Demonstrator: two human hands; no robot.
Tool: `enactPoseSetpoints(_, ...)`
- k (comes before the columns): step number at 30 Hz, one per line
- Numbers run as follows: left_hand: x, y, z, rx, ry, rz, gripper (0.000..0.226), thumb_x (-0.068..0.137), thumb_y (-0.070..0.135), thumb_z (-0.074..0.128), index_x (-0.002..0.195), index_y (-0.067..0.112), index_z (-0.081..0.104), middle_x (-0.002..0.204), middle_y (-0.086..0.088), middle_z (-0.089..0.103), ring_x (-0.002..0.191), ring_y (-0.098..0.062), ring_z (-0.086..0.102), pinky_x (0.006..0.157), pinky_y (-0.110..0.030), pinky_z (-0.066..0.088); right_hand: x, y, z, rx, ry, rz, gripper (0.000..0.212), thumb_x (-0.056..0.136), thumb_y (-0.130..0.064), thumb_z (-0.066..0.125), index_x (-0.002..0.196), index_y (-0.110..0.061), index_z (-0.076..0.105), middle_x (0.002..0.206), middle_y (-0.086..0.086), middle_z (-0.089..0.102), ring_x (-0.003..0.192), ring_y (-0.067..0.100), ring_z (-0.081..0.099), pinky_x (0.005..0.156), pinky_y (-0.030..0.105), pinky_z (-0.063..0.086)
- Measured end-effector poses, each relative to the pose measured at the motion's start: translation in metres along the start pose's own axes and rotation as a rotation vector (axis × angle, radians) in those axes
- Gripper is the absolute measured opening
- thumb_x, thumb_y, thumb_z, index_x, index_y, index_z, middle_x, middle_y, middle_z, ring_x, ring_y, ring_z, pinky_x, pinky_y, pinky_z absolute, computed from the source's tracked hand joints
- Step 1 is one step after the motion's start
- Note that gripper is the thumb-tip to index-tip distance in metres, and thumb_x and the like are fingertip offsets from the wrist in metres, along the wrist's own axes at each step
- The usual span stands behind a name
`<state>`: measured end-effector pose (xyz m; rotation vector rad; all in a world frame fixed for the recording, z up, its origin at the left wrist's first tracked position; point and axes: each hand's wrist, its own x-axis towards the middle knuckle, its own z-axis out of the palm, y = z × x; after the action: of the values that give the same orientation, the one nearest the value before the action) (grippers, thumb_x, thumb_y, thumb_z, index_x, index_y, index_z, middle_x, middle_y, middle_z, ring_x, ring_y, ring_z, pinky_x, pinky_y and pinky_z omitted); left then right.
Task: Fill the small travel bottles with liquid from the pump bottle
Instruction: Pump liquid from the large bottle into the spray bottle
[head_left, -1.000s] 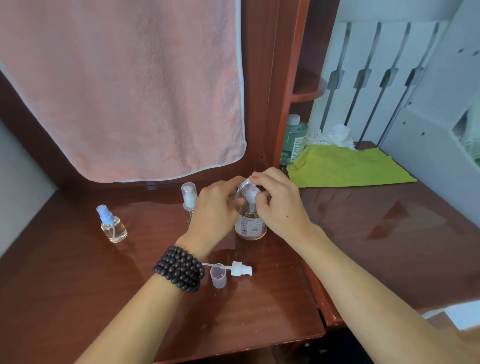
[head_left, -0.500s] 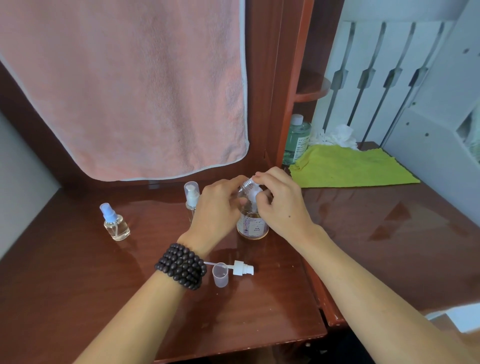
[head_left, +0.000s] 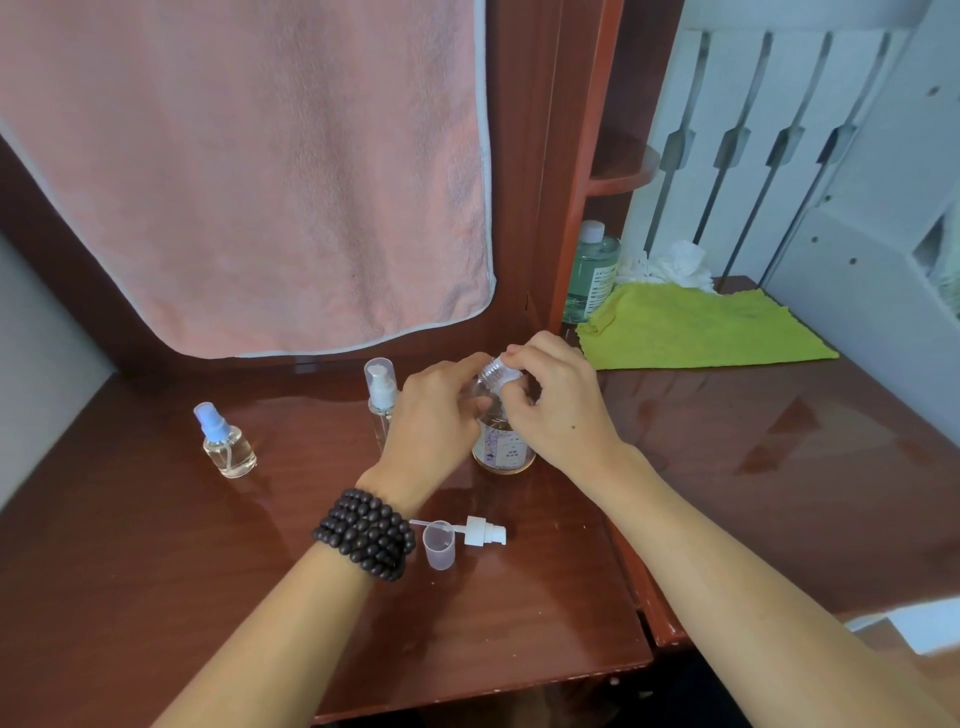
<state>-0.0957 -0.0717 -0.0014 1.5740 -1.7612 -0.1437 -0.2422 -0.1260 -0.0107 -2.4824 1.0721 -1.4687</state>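
Both hands meet over the clear round labelled pump bottle (head_left: 503, 441) at mid-desk. The left hand (head_left: 434, 415) curls around its shoulder; the right hand (head_left: 556, 400) pinches a small clear threaded bottle (head_left: 496, 371) tilted at its neck, so pouring seems underway. Nearer than the pump bottle lie a loose white pump head (head_left: 483, 531) and translucent cap (head_left: 439, 544). Left of it stand a capped slim clear bottle (head_left: 381, 402) and a blue-topped spray bottle (head_left: 226, 441) holding liquid, apparently done.
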Motion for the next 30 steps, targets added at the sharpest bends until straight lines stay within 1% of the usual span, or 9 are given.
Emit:
enactPoseSetpoints(2, 0.002, 0.002, -0.004, -0.008, -0.002, 0.010, 0.035, 0.084, 0.005, 0.069, 0.113, 0.025, 0.066, 0.079, 0.000, 0.064, 0.078, -0.017, 0.057, 0.076, -0.032, 0.043, -0.001, -0.001, -0.002, 0.020, 0.042, -0.007, 0.023, 0.077, 0.002, 0.059, 0.095, -0.001, 0.074, 0.090, 0.008, 0.066, 0.094, 0.022, 0.069, 0.079, 0.046, 0.053)
enactPoseSetpoints(4, 0.003, 0.004, -0.007, -0.016, -0.002, 0.017, 0.037, 0.085, 0.006, 0.069, 0.115, 0.026, 0.066, 0.082, 0.000, 0.066, 0.081, -0.017, 0.059, 0.076, -0.030, 0.042, -0.001, -0.002, -0.005, 0.033, 0.078, -0.007, 0.021, 0.079, 0.000, 0.061, 0.094, -0.002, 0.075, 0.092, 0.007, 0.068, 0.096, 0.017, 0.068, 0.080, 0.046, 0.053)
enactPoseSetpoints(8, 0.002, 0.005, -0.008, -0.028, 0.011, 0.021, 0.039, 0.085, 0.004, 0.069, 0.118, 0.024, 0.067, 0.083, -0.003, 0.067, 0.082, -0.018, 0.060, 0.077, -0.030, 0.043, 0.000, 0.001, -0.004, 0.046, 0.061, -0.007, 0.019, 0.083, -0.006, 0.061, 0.095, -0.004, 0.076, 0.093, 0.007, 0.068, 0.096, 0.017, 0.068, 0.080, 0.047, 0.053)
enactPoseSetpoints(11, 0.002, 0.003, -0.005, -0.014, 0.012, 0.020, 0.037, 0.084, 0.004, 0.070, 0.115, 0.023, 0.067, 0.081, -0.002, 0.065, 0.079, -0.019, 0.058, 0.075, -0.037, 0.048, 0.001, 0.002, -0.003, 0.053, 0.020, 0.017, 0.024, 0.088, -0.016, 0.055, 0.092, -0.003, 0.075, 0.088, 0.006, 0.066, 0.091, 0.019, 0.068, 0.079, 0.048, 0.052)
enactPoseSetpoints(14, 0.000, 0.000, 0.000, 0.004, 0.000, 0.014, 0.033, 0.083, 0.003, 0.068, 0.109, 0.023, 0.066, 0.076, 0.000, 0.062, 0.074, -0.018, 0.056, 0.073, -0.040, 0.048, -0.001, 0.000, -0.002, 0.041, -0.005, 0.015, 0.029, 0.091, -0.019, 0.052, 0.087, -0.001, 0.074, 0.083, 0.006, 0.063, 0.081, 0.021, 0.065, 0.076, 0.047, 0.051)
enactPoseSetpoints(17, -0.002, -0.001, 0.002, -0.006, -0.009, 0.009, 0.030, 0.083, 0.003, 0.067, 0.106, 0.022, 0.065, 0.076, 0.000, 0.062, 0.074, -0.018, 0.057, 0.073, -0.040, 0.048, -0.001, -0.001, -0.002, 0.035, -0.013, 0.037, 0.031, 0.090, -0.022, 0.051, 0.085, -0.002, 0.073, 0.081, 0.006, 0.062, 0.079, 0.022, 0.064, 0.074, 0.047, 0.050)
enactPoseSetpoints(21, 0.003, 0.002, -0.007, -0.002, -0.019, 0.019, 0.034, 0.083, 0.007, 0.069, 0.110, 0.026, 0.066, 0.078, 0.002, 0.064, 0.078, -0.017, 0.057, 0.075, -0.034, 0.045, 0.000, -0.001, -0.006, 0.090, 0.007, 0.027, 0.031, 0.094, -0.022, 0.050, 0.094, -0.002, 0.074, 0.090, 0.007, 0.065, 0.090, 0.018, 0.066, 0.079, 0.047, 0.051)
enactPoseSetpoints(24, 0.005, 0.004, -0.010, -0.011, -0.019, 0.027, 0.037, 0.082, 0.006, 0.069, 0.113, 0.026, 0.068, 0.078, 0.000, 0.065, 0.078, -0.016, 0.058, 0.073, -0.029, 0.041, 0.000, -0.001, -0.010, 0.124, 0.011, 0.014, 0.035, 0.097, -0.022, 0.045, 0.096, -0.002, 0.074, 0.093, 0.007, 0.066, 0.098, 0.014, 0.065, 0.084, 0.048, 0.051)
enactPoseSetpoints(30, 0.003, 0.001, -0.005, 0.006, -0.013, 0.023, 0.032, 0.083, 0.006, 0.069, 0.109, 0.025, 0.067, 0.075, 0.002, 0.063, 0.076, -0.017, 0.057, 0.073, -0.034, 0.044, 0.000, -0.001, -0.010, 0.128, -0.021, 0.035, 0.040, 0.098, -0.026, 0.042, 0.092, -0.003, 0.074, 0.089, 0.007, 0.065, 0.099, 0.014, 0.065, 0.085, 0.048, 0.050)
